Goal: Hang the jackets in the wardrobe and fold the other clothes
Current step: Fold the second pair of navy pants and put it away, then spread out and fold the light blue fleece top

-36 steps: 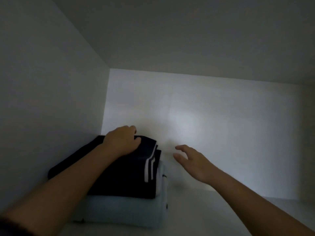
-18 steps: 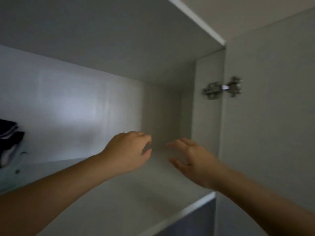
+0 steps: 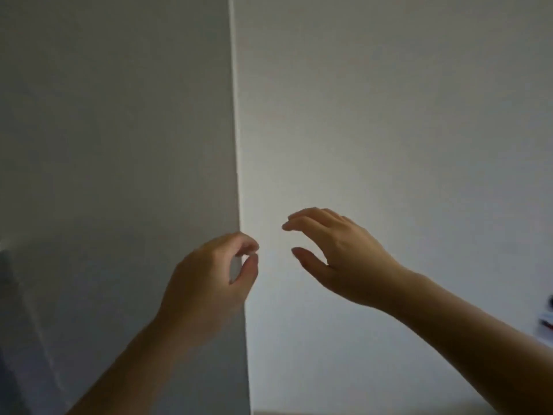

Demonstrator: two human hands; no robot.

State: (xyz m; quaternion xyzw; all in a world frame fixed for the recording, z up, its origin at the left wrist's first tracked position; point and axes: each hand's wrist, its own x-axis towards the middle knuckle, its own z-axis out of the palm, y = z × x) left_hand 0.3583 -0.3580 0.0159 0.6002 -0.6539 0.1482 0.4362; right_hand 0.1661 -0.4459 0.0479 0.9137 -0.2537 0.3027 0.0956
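Observation:
No clothes show in the head view. My left hand (image 3: 209, 280) is raised in front of the vertical edge of a grey wardrobe door (image 3: 119, 145). Its fingers and thumb curl loosely toward each other and nothing is visible between them. My right hand (image 3: 335, 253) hovers to the right, in front of the pale wall (image 3: 389, 115), with relaxed, spread fingers and nothing in it. A small gap separates the two hands.
The door's thin white edge (image 3: 236, 145) runs from top to bottom through the middle of the view. A blurred small object with dark and red marks (image 3: 546, 323) sits at the far right edge. A dim blue-grey shape (image 3: 9, 295) lies at the lower left.
The view has swung right, away from the shelf with the folded dark and pale clothes. My left hand left that stack, and both hands now hang empty in front of the door edge and wall.

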